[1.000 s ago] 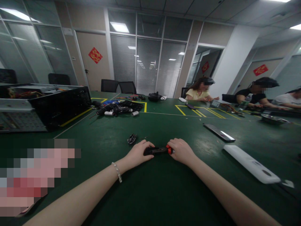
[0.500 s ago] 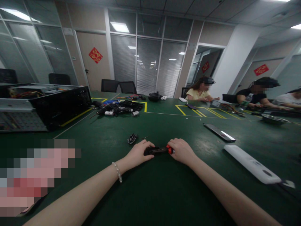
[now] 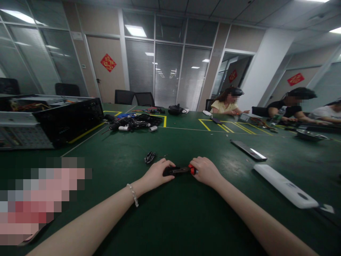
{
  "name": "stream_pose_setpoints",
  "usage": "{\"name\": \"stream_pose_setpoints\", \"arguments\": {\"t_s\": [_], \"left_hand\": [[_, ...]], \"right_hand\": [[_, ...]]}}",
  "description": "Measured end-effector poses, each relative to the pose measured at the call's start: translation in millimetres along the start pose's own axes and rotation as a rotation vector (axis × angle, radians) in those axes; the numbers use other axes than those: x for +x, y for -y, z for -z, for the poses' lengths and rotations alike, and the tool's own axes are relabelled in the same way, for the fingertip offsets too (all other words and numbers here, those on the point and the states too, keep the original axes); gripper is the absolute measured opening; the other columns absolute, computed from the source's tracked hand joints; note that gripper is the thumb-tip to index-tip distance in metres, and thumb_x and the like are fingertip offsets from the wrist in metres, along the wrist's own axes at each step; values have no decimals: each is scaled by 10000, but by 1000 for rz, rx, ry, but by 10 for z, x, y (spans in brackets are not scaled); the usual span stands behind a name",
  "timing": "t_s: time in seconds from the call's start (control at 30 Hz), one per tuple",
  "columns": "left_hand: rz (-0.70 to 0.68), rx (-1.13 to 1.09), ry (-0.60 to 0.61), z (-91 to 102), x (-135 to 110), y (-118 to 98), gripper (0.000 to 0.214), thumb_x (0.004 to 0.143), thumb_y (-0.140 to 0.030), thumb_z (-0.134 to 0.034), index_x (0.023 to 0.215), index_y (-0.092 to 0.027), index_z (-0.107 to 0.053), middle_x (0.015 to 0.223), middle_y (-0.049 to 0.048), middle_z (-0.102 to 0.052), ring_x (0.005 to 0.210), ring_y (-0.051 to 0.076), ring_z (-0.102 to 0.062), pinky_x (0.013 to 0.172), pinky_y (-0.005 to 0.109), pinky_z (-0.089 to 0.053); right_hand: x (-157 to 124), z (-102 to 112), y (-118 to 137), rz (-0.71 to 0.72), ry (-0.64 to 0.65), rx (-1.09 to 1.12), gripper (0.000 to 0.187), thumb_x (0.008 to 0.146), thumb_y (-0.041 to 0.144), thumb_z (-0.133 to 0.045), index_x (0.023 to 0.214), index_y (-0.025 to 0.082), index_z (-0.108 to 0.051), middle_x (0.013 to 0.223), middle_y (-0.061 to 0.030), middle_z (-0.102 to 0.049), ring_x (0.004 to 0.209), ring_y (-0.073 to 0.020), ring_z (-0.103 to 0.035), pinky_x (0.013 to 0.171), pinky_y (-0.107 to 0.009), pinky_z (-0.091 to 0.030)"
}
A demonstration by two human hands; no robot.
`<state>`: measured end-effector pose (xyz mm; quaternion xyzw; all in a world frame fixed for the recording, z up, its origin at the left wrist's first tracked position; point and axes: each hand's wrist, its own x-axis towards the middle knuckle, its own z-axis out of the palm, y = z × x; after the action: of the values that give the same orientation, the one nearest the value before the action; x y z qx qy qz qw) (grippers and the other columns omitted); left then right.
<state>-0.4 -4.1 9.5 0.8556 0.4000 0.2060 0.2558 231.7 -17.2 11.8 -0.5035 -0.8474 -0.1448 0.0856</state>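
My right hand [image 3: 207,171] is wrapped round the red-and-black handles of a pair of pliers [image 3: 184,170], whose dark jaws point left. Opposite it, my left hand [image 3: 157,173] pinches a small black part [image 3: 167,171] between thumb and fingers. The jaws meet this part, but I cannot make out whether they grip it. Just beyond my left hand lies a small dark bundle [image 3: 150,157] on the green table [image 3: 170,217], with a thin pin-like piece beside it.
On the left stands an opened computer case [image 3: 71,122]. Tools and cables [image 3: 133,122] are heaped behind the bundle. To the right lie a dark flat device [image 3: 249,150] and a long white device [image 3: 286,185] with a cable. Several people sit at the far right, near a metal bowl [image 3: 311,135].
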Motion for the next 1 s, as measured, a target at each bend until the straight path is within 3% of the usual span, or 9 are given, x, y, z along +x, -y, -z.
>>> {"name": "stream_pose_setpoints", "arguments": {"t_s": [1.0], "left_hand": [[-44, -1, -20, -20, 11, 53, 315, 714, -330, -584, 1013, -255, -519, 994, 10, -479, 864, 175, -510, 744, 304, -423]], "right_hand": [[-1, -27, -10, 7, -5, -7, 132, 659, 202, -511, 782, 177, -551, 772, -30, -566, 690, -144, -460, 625, -259, -318]]}}
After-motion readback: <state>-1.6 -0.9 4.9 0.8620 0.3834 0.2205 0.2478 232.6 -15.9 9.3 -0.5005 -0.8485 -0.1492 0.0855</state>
